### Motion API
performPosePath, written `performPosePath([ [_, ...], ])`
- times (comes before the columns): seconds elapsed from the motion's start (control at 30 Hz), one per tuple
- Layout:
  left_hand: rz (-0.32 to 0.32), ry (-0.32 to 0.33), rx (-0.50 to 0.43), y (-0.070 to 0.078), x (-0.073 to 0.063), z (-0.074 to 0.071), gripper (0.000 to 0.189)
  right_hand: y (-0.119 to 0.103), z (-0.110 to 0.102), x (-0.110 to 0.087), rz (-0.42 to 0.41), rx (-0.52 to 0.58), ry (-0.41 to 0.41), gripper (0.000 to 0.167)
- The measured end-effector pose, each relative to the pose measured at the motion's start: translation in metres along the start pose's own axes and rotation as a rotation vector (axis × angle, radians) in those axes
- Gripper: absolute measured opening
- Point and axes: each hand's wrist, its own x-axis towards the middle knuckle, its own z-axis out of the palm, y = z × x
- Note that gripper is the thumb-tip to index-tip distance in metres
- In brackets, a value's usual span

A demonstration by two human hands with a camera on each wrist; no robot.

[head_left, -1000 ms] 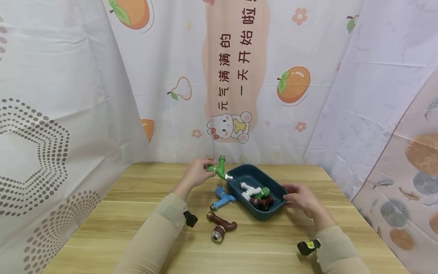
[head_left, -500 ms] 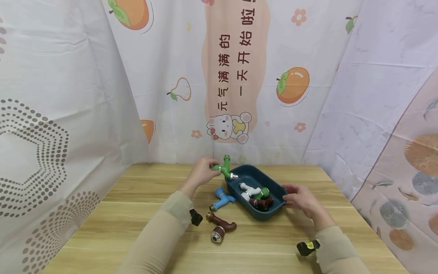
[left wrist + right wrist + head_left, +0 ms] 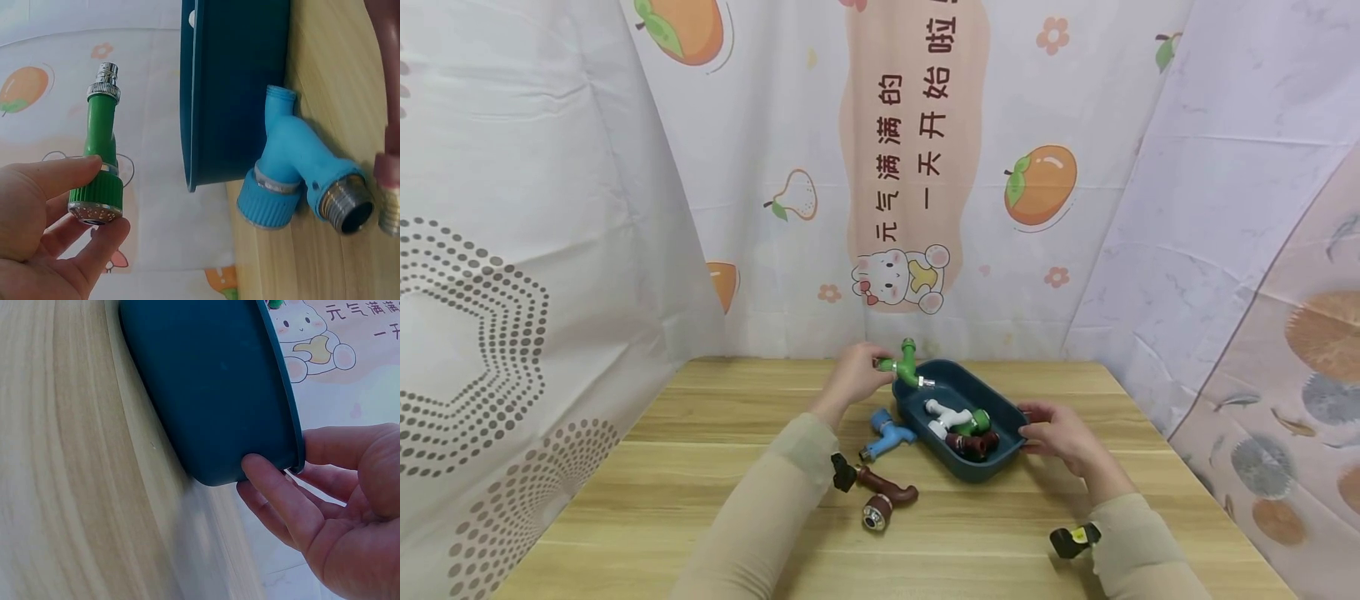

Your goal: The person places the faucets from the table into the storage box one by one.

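My left hand (image 3: 859,372) pinches a green faucet (image 3: 907,367) by its ribbed handle, over the far left end of the dark teal basin (image 3: 917,427). In the left wrist view the faucet's silver nozzle points up, and the thumb and fingers (image 3: 103,250) grip the green knob. My right hand (image 3: 1063,439) holds the basin's right end; in the right wrist view its fingers lie against the outer wall and the thumb is at the rim. Inside the basin lie a white faucet (image 3: 951,416), a green one (image 3: 976,423) and a dark red one (image 3: 973,443).
Left of the basin, a blue faucet (image 3: 887,435) lies on the wooden table (image 3: 962,550), close to the basin's wall. Nearer to me is a brown-red faucet (image 3: 887,493), just right of the left wrist camera. A printed curtain (image 3: 775,250) hangs behind the table.
My left hand has moved right with the green faucet, from beside the basin's left edge to over its far left end. The right hand and the basin have stayed in place.
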Motion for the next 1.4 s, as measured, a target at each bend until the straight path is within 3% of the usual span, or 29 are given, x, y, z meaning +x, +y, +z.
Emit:
performPosePath([
  [0.37,0.006,-0.031,-0.049,0.012,0.006,0.011,0.031,0.001,-0.001,0.001,0.003,0.001,0.001,0.056],
  [0.67,0.006,-0.038,-0.008,0.018,0.011,0.022,0.032,-0.001,-0.001,-0.001,-0.007,-0.003,0.000,0.056],
  [0.93,-0.042,-0.051,-0.055,0.027,0.012,0.030,0.033,-0.001,-0.001,0.000,0.004,-0.001,0.006,0.056],
  [1.4,0.015,-0.069,-0.045,0.038,0.012,0.042,0.031,0.001,-0.001,0.001,-0.012,-0.010,0.003,0.057],
])
